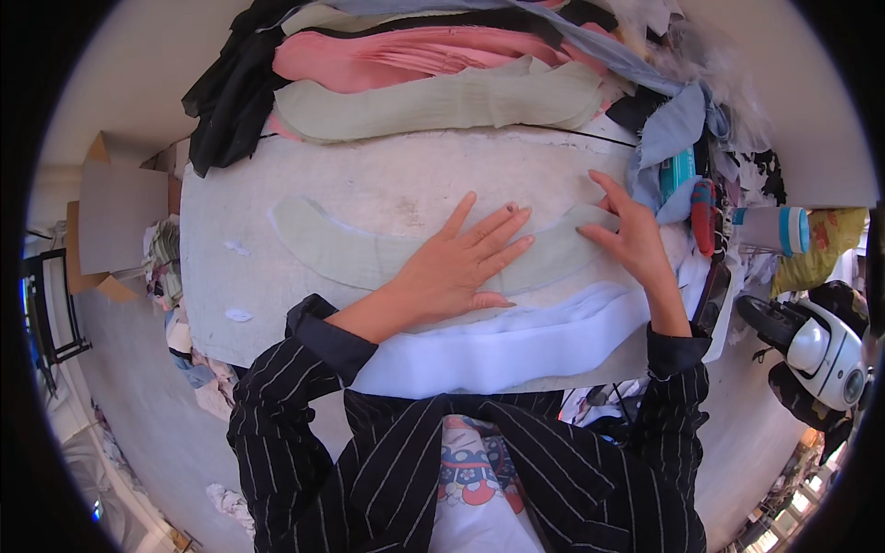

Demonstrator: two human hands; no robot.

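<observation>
Palm down in the head view, the left hand (461, 263) lies with fingers fanned over the curved, pale-green cloth strip (346, 256), laid left to right across the whitish desk (396, 175), gripping nothing. Over at the strip's right end, the right hand (636, 238) is loosely open, thumb and forefinger well apart; whether it touches cloth, can't tell! White shows along the left-end edge, so smoothing gently outward and matching that curve looks wise, keeping clear of the long white fabric (498, 350) at the near side.
</observation>
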